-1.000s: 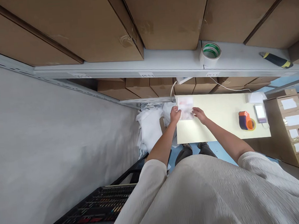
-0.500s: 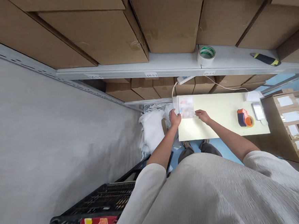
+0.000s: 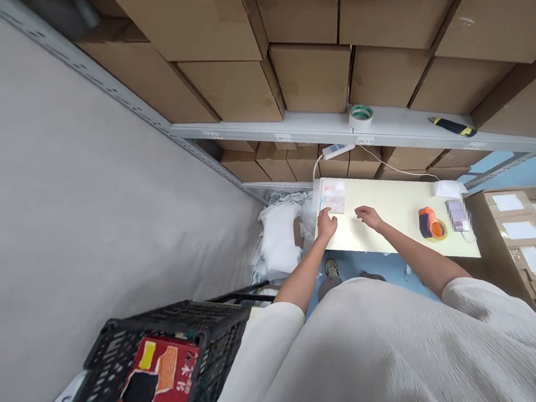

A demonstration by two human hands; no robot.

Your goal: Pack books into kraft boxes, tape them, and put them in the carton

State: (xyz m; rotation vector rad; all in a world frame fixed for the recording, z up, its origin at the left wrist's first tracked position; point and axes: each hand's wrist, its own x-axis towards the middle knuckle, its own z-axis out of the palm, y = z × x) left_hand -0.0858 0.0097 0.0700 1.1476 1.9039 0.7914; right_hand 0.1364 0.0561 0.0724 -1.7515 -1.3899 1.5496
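A flat, glossy packet with a pale coloured print (image 3: pixel 334 197) lies at the left end of the cream table (image 3: pixel 390 235). My left hand (image 3: pixel 327 224) is at its lower edge, fingers apart, the tips at or just over the edge. I cannot tell whether they touch it. My right hand (image 3: pixel 368 216) hovers over the table to the right of the packet, fingers loosely stretched with nothing visible in them. Farther right sit an orange and purple tape dispenser (image 3: pixel 430 221) and a blurred-out phone-like object (image 3: pixel 458 214).
Cardboard boxes (image 3: pixel 310 81) fill the shelves above, with a tape roll (image 3: pixel 361 116) and a utility knife (image 3: pixel 453 127) on the ledge. White bags (image 3: pixel 280 237) lie left of the table. A black crate (image 3: pixel 213 333) stands lower left, labelled boxes (image 3: pixel 520 229) at right.
My right hand has come off the packet's right side. My left hand has shifted from the packet's left side to its lower edge. The view has turned, showing more of the crate.
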